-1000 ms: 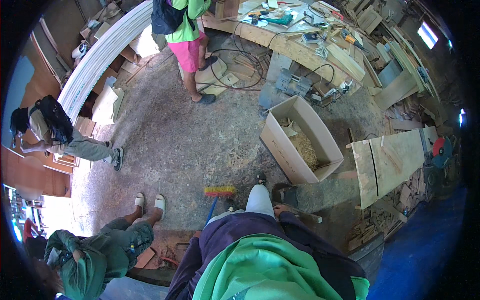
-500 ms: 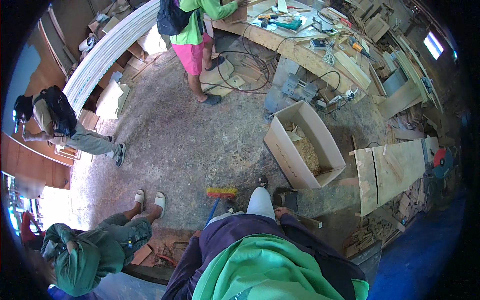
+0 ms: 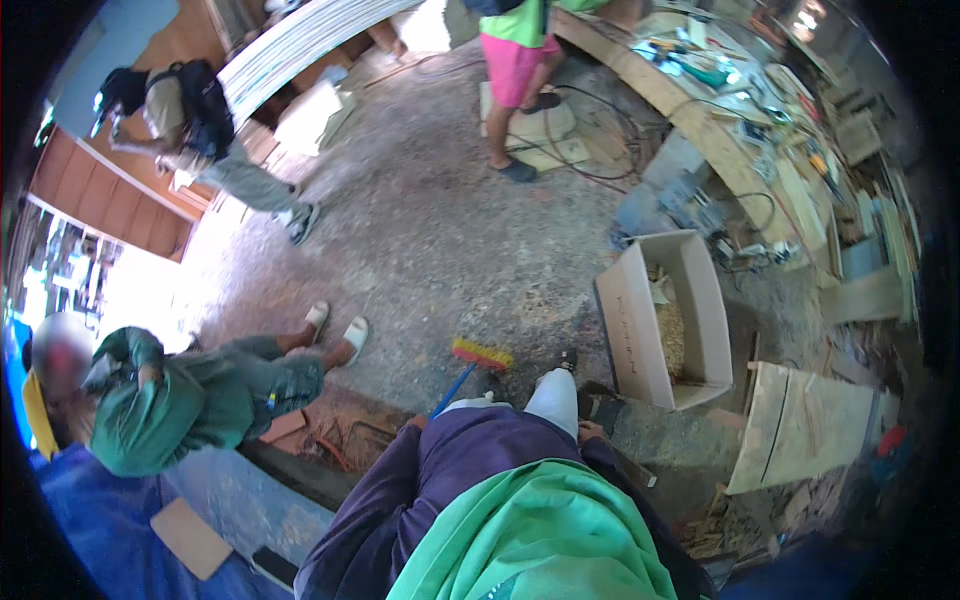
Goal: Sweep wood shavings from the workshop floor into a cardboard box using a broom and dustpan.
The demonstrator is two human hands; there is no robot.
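My left hand [image 3: 416, 423] is low at my left side, closed around the upper end of a broom's blue handle [image 3: 454, 390]. The broom head [image 3: 482, 354], with yellow bristles and a red-orange edge, rests on the floor just ahead of my feet. By my right thigh, my right hand [image 3: 592, 430] looks curled; whatever is in it is hidden. A dark, squarish object [image 3: 606, 408] is right beside that hand, too shaded to name. Ahead and to the right stands a large open cardboard box [image 3: 628, 335] holding wood shavings [image 3: 672, 335].
A person in a green jacket [image 3: 180, 405] stands close on my left. Farther off are a person with a backpack [image 3: 205, 110] and another in pink shorts [image 3: 513, 68] by the cluttered workbench [image 3: 690, 115]. Cables [image 3: 625, 150] trail on the floor. Wooden boards [image 3: 800, 425] lie at right.
My view has turned left, so the box, broom and bench appear farther right. The person in green now shows more fully. My left hand still holds the broom.
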